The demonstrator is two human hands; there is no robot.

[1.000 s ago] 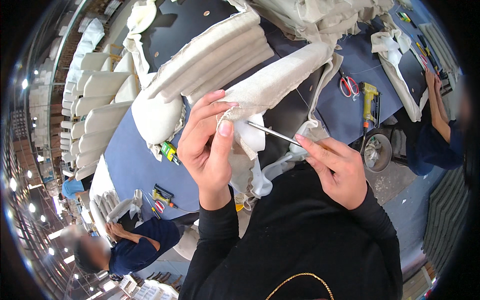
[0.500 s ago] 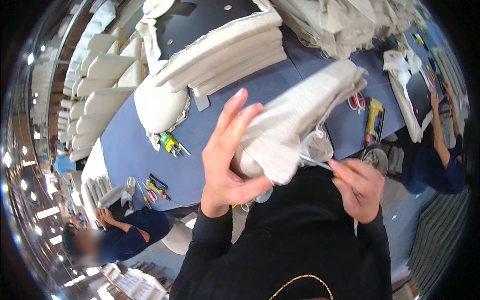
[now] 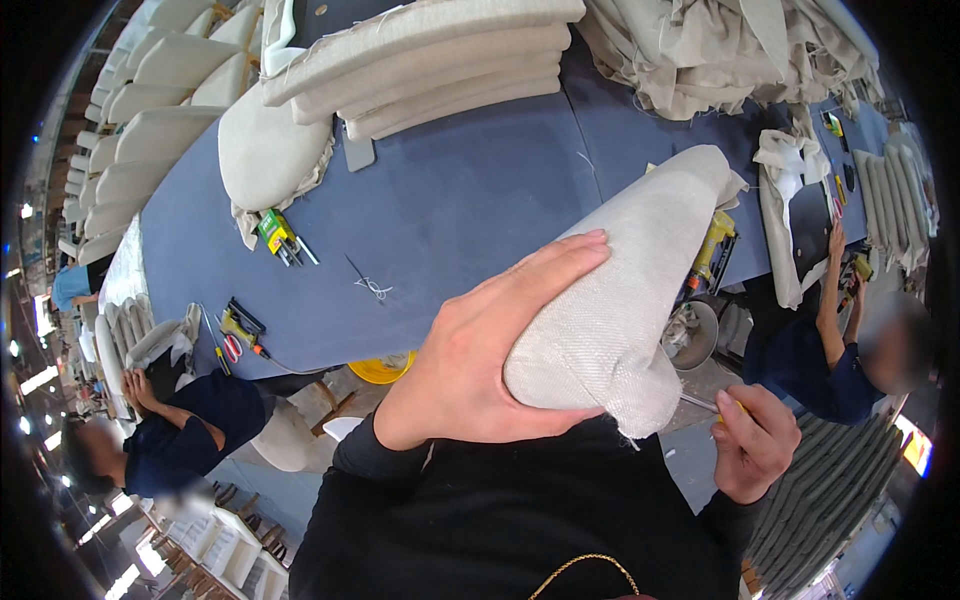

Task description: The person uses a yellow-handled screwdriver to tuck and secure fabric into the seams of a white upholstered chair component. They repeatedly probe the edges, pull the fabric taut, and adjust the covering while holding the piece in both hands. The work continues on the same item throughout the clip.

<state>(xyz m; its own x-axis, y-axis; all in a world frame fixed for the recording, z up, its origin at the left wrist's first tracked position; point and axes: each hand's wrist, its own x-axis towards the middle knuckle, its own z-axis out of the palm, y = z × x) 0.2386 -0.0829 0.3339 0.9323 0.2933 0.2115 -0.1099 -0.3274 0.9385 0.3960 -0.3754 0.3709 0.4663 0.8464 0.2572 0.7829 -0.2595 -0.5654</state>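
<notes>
A beige fabric-covered cushion (image 3: 655, 255) is held up on its edge in front of my body, its narrow corner pointing down toward me. My left hand (image 3: 500, 345) is wrapped around its near end, fingers over the top and thumb beneath. A loose, frayed bit of fabric hangs at the lower corner. My right hand (image 3: 755, 440) is closed around the yellow handle of a thin metal-shafted tool, which looks like a screwdriver (image 3: 699, 402). Its tip meets the cushion's lower right edge, where the fabric hides its end. The cushion's underside is hidden.
On the blue table (image 3: 460, 220) lie stacked cushions (image 3: 440, 100), a rounded padded piece (image 3: 270, 150), a fabric heap (image 3: 690, 60), a green box (image 3: 272, 230) and a yellow staple gun (image 3: 712, 250). A bucket (image 3: 692, 335) stands below. Co-workers (image 3: 190, 425) (image 3: 815, 360) sit at both sides.
My left hand has closed over the cushion; its fingers were lifted and spread before. The cushion has turned, showing more of its smooth side. My right hand and tool sit lower, by the corner.
</notes>
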